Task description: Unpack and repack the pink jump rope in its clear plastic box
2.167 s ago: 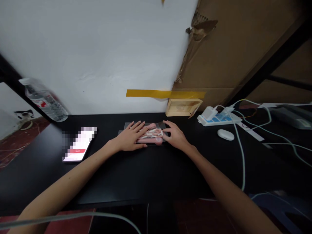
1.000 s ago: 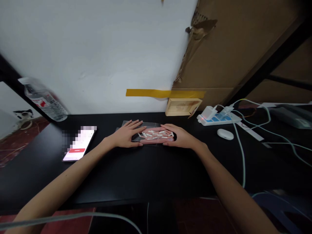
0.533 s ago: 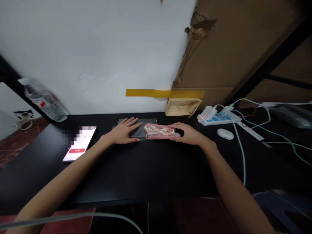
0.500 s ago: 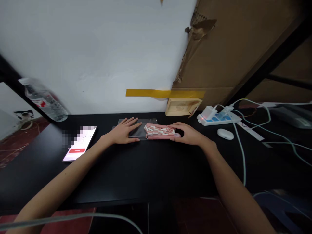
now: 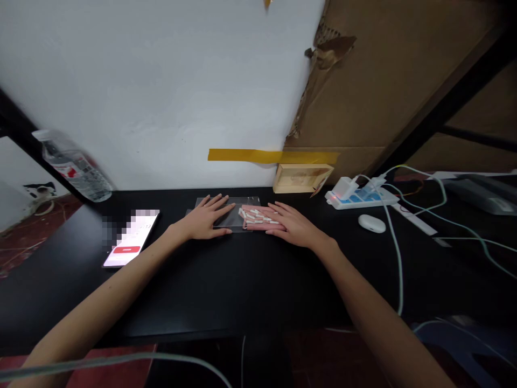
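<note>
My left hand (image 5: pixel 205 218) lies flat with its fingers spread over a clear plastic sleeve (image 5: pixel 243 202) on the black table. Beside it, to the right, is a pink packet (image 5: pixel 258 224) of thin sticks with white tips, overlapping the sleeve's right part. My right hand (image 5: pixel 293 223) rests palm down on the packet's right end, fingers stretched out and apart, covering that end. What exactly the pink and white sticks are, I cannot tell.
A lit phone (image 5: pixel 133 237) lies left, near a water bottle (image 5: pixel 76 167). A small wooden frame (image 5: pixel 302 179) leans at the back. On the right are a power strip (image 5: pixel 363 198), cables and a white earbud case (image 5: pixel 371 223). The table (image 5: pixel 250 291) is black.
My right hand has gone from gripping the packet's right end to lying flat over it, a little further left. My left hand has stayed in place.
</note>
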`<state>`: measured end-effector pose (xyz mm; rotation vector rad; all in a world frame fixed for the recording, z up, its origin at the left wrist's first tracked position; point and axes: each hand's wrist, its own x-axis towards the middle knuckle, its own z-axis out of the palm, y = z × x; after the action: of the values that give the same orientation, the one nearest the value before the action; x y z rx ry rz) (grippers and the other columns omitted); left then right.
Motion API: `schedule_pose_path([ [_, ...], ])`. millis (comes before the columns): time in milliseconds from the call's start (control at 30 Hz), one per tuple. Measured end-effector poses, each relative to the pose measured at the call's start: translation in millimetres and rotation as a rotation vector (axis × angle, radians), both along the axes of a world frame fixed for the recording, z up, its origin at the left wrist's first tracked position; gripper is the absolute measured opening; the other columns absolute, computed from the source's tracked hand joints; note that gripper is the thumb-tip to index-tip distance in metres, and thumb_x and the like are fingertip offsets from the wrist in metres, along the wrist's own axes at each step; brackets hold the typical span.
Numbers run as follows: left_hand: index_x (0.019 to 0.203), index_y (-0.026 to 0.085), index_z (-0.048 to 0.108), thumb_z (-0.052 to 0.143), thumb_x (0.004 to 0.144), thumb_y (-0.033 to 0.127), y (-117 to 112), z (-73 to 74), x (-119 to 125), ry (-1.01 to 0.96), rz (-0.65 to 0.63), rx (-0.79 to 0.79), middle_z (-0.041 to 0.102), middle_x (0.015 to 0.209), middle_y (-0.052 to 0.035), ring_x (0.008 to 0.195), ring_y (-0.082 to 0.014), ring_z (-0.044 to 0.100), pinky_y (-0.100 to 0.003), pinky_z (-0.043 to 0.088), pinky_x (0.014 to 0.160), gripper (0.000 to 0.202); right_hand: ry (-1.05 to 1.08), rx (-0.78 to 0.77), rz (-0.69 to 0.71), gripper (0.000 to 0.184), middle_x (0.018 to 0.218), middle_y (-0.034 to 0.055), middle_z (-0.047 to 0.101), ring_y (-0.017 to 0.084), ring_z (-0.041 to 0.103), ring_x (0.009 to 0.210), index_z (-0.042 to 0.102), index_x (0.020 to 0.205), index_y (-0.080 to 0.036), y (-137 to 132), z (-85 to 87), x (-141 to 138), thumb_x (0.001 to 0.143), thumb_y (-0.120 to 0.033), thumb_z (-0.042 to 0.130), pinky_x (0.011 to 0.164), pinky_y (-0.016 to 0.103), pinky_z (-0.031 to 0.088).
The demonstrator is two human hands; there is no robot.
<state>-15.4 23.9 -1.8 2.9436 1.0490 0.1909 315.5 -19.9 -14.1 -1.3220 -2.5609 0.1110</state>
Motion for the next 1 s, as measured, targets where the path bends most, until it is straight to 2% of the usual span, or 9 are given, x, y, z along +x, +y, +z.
schedule_pose_path([
  [167,0.157,0.026,0.03,0.046,0.094,0.068,9,-9.0,-6,-0.019,0.126,0.032,0.023,0.165,-0.0127,0.15,-0.0419,0.016,-0.062,0.015,0.118,0.077,0.086,-0.045,0.008,0.057,0.154,0.0025,0.048,0.035,0.039,0.145,0.048,0.148,-0.036,4,5.2,25,0.093,-0.043,0.062,0.118,0.061,0.031],
  [267,0.156,0.025,0.032,0.044,0.096,0.063,12,-14.4,-8,-0.061,0.229,0.062,0.028,0.163,-0.0144,0.148,-0.0444,0.021,-0.065,0.017,0.115,0.072,0.109,-0.094,-0.067,0.062,0.153,0.0044,0.05,0.037,0.042,0.142,0.05,0.147,-0.036,6,6.6,42,0.088,-0.041,0.069,0.116,0.063,0.033],
  [333,0.155,0.019,0.033,0.045,0.096,0.062,13,-15.9,-8,-0.091,0.287,0.099,0.033,0.16,-0.0179,0.147,-0.0451,0.025,-0.064,0.02,0.115,0.074,0.123,-0.122,-0.111,0.068,0.15,0.0071,0.053,0.038,0.046,0.138,0.051,0.146,-0.036,6,6.8,49,0.082,-0.037,0.075,0.113,0.061,0.037],
  [433,0.146,0.013,0.045,0.047,0.097,0.058,13,-15.8,-7,-0.15,0.319,0.171,0.045,0.151,-0.02,0.142,-0.041,0.037,-0.057,0.03,0.113,0.067,0.143,-0.144,-0.063,0.072,0.143,0.0077,0.057,0.036,0.054,0.13,0.052,0.144,-0.038,6,8.3,52,0.078,-0.032,0.077,0.109,0.057,0.042],
  [567,0.133,0.017,0.059,0.049,0.099,0.05,18,-17.3,-6,-0.197,0.327,0.213,0.059,0.14,-0.017,0.135,-0.036,0.048,-0.053,0.038,0.109,0.049,0.172,-0.139,0.006,0.07,0.14,0.0073,0.058,0.033,0.055,0.127,0.054,0.143,-0.037,-2,14.3,36,0.076,-0.028,0.077,0.108,0.054,0.043],
  [667,0.139,0.015,0.054,0.042,0.102,0.043,27,-19.4,-5,-0.159,0.217,0.192,0.054,0.146,-0.0151,0.14,-0.0309,0.044,-0.049,0.034,0.114,0.048,0.168,-0.151,0.07,0.073,0.143,0.0078,0.056,0.031,0.053,0.131,0.051,0.146,-0.037,-11,17.9,11,0.078,-0.024,0.074,0.11,0.053,0.042],
  [833,0.144,0.008,0.049,0.032,0.104,0.034,43,-16.0,7,-0.124,0.102,0.128,0.047,0.151,-0.0161,0.144,-0.0274,0.039,-0.045,0.03,0.118,0.05,0.16,-0.075,0.145,0.064,0.151,0.0111,0.05,0.03,0.044,0.14,0.049,0.148,-0.028,-19,9.2,-32,0.088,-0.037,0.069,0.115,0.053,0.037],
  [900,0.141,0.01,0.052,0.035,0.103,0.035,41,-11.0,15,-0.175,0.095,0.124,0.052,0.148,-0.0156,0.142,-0.0275,0.041,-0.046,0.032,0.116,0.049,0.126,-0.036,0.146,0.057,0.152,0.0102,0.05,0.032,0.039,0.144,0.053,0.144,-0.028,-20,2.8,-45,0.091,-0.042,0.065,0.117,0.057,0.033],
  [1000,0.134,0.014,0.059,0.035,0.103,0.039,22,-1.5,28,-0.304,0.071,0.134,0.059,0.14,-0.014,0.136,-0.0278,0.049,-0.048,0.037,0.113,0.047,0.084,0.012,0.083,0.055,0.152,0.0088,0.051,0.034,0.037,0.145,0.051,0.145,-0.031,-21,-3.6,-55,0.093,-0.049,0.06,0.117,0.066,0.024],
])
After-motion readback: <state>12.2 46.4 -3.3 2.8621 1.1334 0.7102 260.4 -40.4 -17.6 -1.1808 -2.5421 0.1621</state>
